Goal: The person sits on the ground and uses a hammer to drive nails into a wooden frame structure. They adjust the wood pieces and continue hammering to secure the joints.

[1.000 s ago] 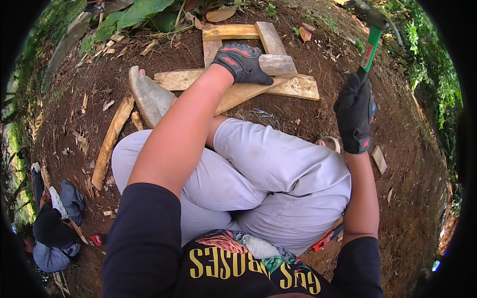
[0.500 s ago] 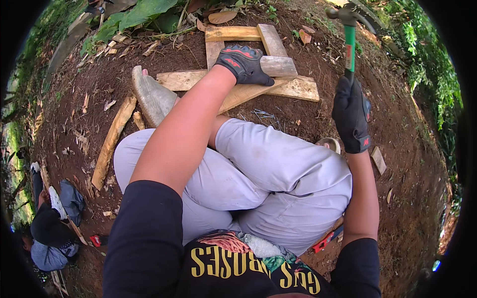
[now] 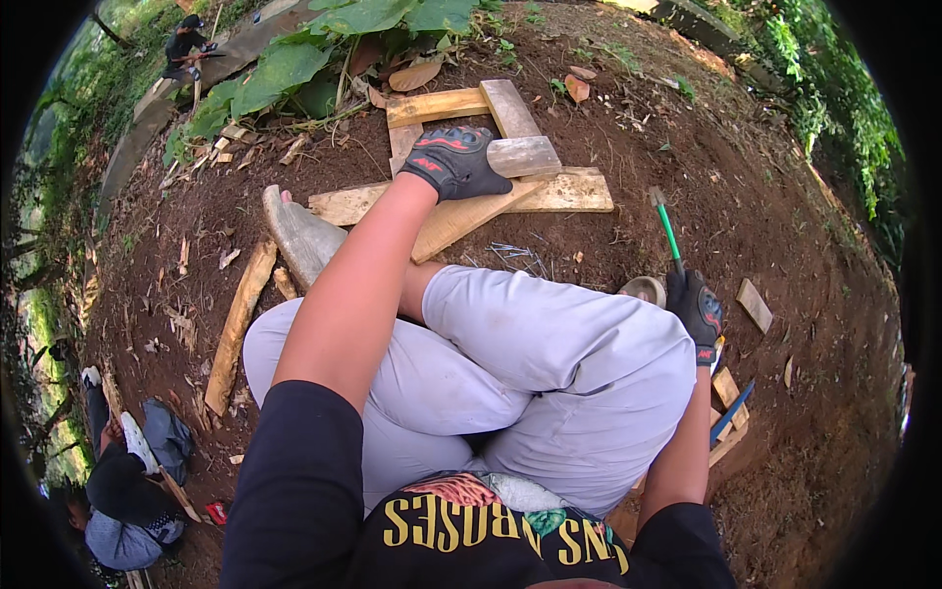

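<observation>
My left hand [image 3: 459, 162], in a black glove with red marks, is closed on a small wooden frame [image 3: 510, 108] made of short boards. Its fingers wrap over the frame's near left part, and some of them are hidden. Under the frame's near side lie a long plank [image 3: 569, 192] and a slanting board [image 3: 469, 218]. My right hand [image 3: 695, 312], gloved in black, grips a hammer [image 3: 667, 228] by its handle, low beside my right knee. The green handle points away from me, with the head at its far end. Loose nails [image 3: 518, 257] lie on the soil between the boards and my leg.
A rough pole [image 3: 240, 329] lies left of my shoe [image 3: 299, 236]. On the right are a wood block [image 3: 755, 306], several offcuts and a blue blade-like strip [image 3: 731, 410]. Large leaves [image 3: 289, 74] grow beyond the frame. Other people sit at far left [image 3: 183, 47] and lower left [image 3: 128, 491].
My right hand has come down with the hammer, from raised at the upper right to beside my knee. My left hand stays on the frame. The whole view has shifted slightly.
</observation>
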The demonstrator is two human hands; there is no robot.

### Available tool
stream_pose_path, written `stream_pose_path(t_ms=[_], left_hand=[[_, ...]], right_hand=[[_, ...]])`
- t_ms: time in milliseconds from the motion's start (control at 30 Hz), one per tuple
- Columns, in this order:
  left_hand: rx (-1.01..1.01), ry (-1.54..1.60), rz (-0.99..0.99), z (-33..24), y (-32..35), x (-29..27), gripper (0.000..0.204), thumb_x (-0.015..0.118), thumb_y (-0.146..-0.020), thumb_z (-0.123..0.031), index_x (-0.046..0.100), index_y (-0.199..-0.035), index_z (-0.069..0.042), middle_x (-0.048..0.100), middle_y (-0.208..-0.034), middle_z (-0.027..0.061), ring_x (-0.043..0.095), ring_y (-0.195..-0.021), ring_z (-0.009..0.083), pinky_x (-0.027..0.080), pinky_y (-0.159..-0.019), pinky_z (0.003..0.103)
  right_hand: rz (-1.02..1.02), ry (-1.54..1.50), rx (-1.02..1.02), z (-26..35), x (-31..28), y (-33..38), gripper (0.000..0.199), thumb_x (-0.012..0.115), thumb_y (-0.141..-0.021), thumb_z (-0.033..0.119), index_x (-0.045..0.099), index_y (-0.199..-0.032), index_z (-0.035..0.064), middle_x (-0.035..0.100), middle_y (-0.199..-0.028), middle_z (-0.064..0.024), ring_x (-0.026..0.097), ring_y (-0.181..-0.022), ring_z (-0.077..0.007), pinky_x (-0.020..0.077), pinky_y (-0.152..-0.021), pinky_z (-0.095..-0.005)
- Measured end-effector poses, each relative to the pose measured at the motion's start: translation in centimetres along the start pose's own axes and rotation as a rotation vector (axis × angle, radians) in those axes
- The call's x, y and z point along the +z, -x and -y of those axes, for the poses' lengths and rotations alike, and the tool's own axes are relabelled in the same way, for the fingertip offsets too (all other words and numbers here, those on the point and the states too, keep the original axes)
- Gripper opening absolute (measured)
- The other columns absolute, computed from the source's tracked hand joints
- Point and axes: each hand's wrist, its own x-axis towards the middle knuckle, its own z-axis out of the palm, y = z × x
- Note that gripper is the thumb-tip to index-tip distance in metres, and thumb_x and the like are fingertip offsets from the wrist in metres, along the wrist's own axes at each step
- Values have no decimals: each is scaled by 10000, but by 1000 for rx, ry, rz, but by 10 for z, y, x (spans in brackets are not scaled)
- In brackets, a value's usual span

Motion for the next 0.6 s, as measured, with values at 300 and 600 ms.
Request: stream_pose_path(t_ms=[300,600], left_hand=[[13,-35,163,-3,-2,-19,1084,688,-767,-795,551,-1566,-76,703,-1400,229,689,-1283,379,549,-1084,453],[-68,227,15,-16,8,-42,987,727,-781,-764,654,-1447,-38,733,-1336,231,717,-1208,393,563,-1020,463]], right_hand=[[88,-85,39,-96,27,98,389,657,-1015,455,749,-1114,91,774,-1066,-223,749,-1006,-417,565,-840,-522],[385,-802,-134,198,-120,11,639,801,-947,526,718,-1212,-49,778,-1007,-127,758,-921,-232,577,-794,-372]])
